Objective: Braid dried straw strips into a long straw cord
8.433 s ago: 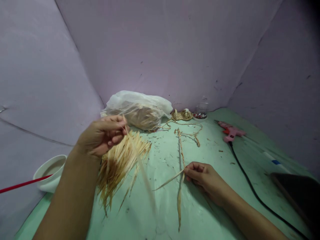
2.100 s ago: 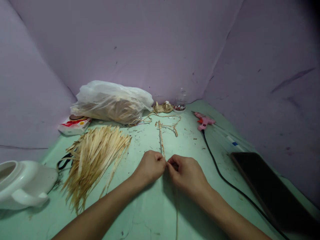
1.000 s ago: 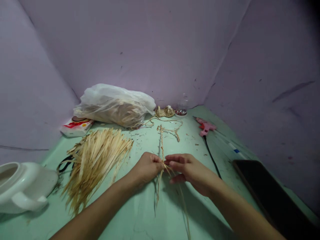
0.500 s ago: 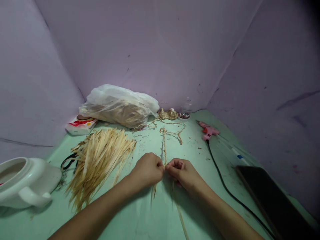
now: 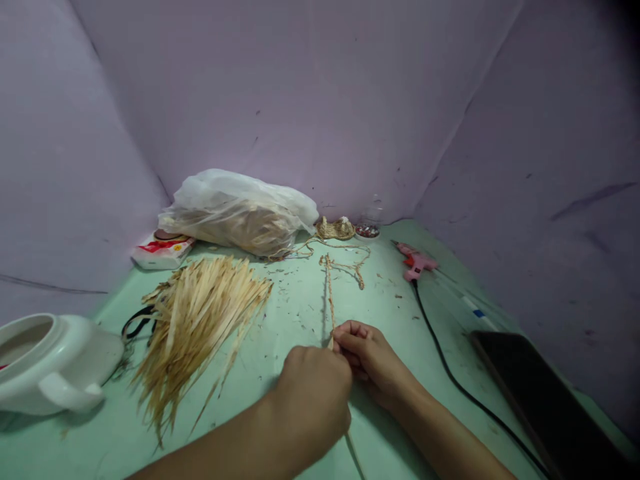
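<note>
While the upper length of the braided cord [image 5: 331, 300] at the frame's centre appears already worked, a pale strip [image 5: 355, 457] near the bottom edge is yet loose. The right hand [image 5: 367, 350] pinches the cord's lower end; the left hand [image 5: 316, 400] is just below, its fingertips hidden, so its grip cannot be told. Compared with half a second ago, the left hand has come lower. Dry strips [image 5: 205, 320] lie at left, a glue gun [image 5: 419, 262] at right.
</note>
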### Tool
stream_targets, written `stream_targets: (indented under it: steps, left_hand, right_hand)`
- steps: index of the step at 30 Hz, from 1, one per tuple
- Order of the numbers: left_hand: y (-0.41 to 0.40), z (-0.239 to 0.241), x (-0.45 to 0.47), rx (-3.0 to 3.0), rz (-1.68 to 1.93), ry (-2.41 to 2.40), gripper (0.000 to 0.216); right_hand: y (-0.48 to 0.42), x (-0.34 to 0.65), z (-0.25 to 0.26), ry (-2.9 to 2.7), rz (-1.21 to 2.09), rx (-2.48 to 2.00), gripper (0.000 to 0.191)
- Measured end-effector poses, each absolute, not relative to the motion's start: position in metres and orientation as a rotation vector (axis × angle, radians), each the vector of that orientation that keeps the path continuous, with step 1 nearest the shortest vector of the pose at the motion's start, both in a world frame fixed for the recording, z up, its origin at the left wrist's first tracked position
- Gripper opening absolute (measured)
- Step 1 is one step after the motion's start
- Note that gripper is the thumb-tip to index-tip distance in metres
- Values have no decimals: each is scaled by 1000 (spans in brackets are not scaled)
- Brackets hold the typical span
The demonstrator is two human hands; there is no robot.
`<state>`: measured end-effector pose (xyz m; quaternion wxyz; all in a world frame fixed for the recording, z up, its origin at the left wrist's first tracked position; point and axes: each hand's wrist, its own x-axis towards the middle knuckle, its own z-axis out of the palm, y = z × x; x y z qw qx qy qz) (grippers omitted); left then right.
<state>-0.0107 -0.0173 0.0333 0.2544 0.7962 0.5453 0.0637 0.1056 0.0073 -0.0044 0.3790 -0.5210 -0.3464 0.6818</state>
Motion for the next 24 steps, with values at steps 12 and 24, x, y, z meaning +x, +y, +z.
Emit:
stream_targets:
  steps: [12,24]
  left_hand:
    - [25,20,-18,1053,438,1204,12]
    - [30,5,-20,1622,500,1426,13]
  right_hand:
    - [12,108,-6,-1078,1678,-1370,15]
    - [2,121,-3,-2088,618,-1458,20]
